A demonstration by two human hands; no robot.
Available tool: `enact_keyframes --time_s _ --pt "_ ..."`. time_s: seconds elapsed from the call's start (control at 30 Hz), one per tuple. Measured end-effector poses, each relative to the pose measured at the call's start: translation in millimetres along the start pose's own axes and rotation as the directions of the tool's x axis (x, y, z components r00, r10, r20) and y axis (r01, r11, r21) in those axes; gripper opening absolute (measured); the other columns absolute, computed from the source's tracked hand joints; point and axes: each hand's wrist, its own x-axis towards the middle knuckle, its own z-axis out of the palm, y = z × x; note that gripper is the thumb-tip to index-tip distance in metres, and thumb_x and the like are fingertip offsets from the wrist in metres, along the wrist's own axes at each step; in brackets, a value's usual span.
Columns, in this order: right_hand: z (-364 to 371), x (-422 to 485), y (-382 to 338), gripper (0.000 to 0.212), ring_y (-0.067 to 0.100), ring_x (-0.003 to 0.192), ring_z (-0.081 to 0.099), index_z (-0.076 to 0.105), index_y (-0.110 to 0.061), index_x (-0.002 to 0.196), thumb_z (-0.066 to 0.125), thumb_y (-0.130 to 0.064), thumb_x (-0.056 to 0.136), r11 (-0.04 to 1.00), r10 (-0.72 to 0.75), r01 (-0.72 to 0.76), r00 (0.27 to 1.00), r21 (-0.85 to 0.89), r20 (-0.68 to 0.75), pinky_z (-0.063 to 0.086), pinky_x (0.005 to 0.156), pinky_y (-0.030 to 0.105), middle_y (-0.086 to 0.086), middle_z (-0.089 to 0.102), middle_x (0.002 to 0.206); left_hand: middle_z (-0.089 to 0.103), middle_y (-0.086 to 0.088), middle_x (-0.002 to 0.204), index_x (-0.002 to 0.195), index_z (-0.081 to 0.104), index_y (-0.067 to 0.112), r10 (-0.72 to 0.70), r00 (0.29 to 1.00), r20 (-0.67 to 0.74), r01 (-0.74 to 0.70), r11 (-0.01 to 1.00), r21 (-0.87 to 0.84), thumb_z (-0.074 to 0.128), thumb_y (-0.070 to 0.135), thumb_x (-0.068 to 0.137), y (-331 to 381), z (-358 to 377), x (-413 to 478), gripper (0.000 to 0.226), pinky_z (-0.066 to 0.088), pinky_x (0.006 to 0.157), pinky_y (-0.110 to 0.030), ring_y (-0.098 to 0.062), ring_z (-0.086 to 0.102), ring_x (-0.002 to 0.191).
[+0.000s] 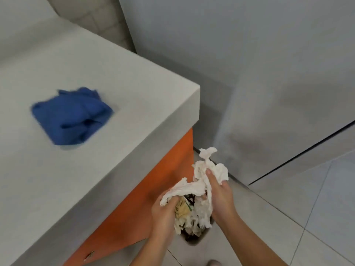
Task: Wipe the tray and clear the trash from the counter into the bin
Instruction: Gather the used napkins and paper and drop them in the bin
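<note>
**Two hands on the trash, right above the bin**

I see both hands holding one wad of crumpled white paper (203, 177): my left hand (163, 212) is curled round its lower edge and my right hand (221, 196) pinches the upper part. The wad hangs over the bin (197, 241), which stands on the floor against the counter's orange side. The blue cloth (71, 116) lies on the counter (134, 89); the tray is out of view. I judge this to be the disposal step. Next I'd loosen both grips so everything drops inside the rim.

Bin (194, 241) mostly behind crumpled trash (192, 189); blue cloth (71, 116) blurred.
</note>
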Motion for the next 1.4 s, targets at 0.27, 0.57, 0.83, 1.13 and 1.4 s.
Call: enact_keyframes --time_s 0.27,0.57,0.83,1.13,1.4 --pt "-29.3 105.0 153.8 0.021 0.004 0.096 0.066 0.059 -0.032 0.113 0.057 -0.033 0.093 0.984 -0.105 0.098 0.994 -0.147 -0.041 0.048 0.069 0.009 -0.011 0.07 0.101 0.074 0.001 0.095 0.103 0.069 0.022 -0.059 0.998 0.003 0.058 0.987 0.148 0.067 0.007 0.08 -152.3 5.7 126.3 0.027 0.056 0.077 -0.031 -0.016 0.07 0.088" --pt "-113.1 197.3 326.3 0.058 0.034 0.125 0.038 0.019 -0.017 0.146 0.044 -0.026 0.094 -0.249 0.023 0.245 0.969 -0.937 0.248 0.04 0.098 0.043 0.016 0.031 0.141 0.035 -0.008 0.13 0.124 0.047 0.013 -0.026 0.934 0.356 -0.336 0.269 0.903 0.052 0.012 0.088 -326.3 -6.2 241.8 0.036 0.044 0.093 -0.029 -0.023 0.048 0.11" --pt "-107.2 259.7 374.3 0.059 0.036 0.128 0.039 0.019 0.001 0.143 0.044 -0.024 0.096 -0.603 0.238 0.198 0.969 -0.773 0.063 0.044 0.095 0.035 0.024 0.026 0.143 0.021 -0.015 0.144 0.145 0.019 0.008 -0.268 0.9 0.344 -0.381 -0.102 0.919 0.053 0.015 0.09 -387.3 1.0 289.1 0.064 0.032 0.106 -0.038 -0.03 0.026 0.133" --pt "-97.2 267.4 344.1 0.05 0.031 0.124 0.045 0.041 -0.005 0.136 0.049 -0.023 0.09 -0.377 0.42 0.137 0.907 -0.916 -0.037 0.041 0.103 0.039 0.016 0.046 0.134 0.012 -0.013 0.151 0.15 0.002 0.021 -0.459 0.815 0.353 -0.391 0.015 0.92 0.068 0.027 0.077 -366.0 -2.5 297.9 0.098 0.029 0.112 -0.041 -0.032 0.02 0.14" --pt "-80.5 190.7 246.3 0.02 0.02 0.095 0.046 0.055 0.0 0.103 0.049 -0.016 0.092 -0.205 0.454 0.162 0.889 -0.965 0.053 0.044 0.093 0.037 0.011 0.055 0.096 0.034 -0.007 0.137 0.144 0.022 0.021 -0.093 0.822 0.561 -0.567 -0.205 0.798 0.064 0.02 0.082 -259.2 -21.4 224.6 0.076 0.035 0.104 -0.04 -0.028 0.031 0.13"
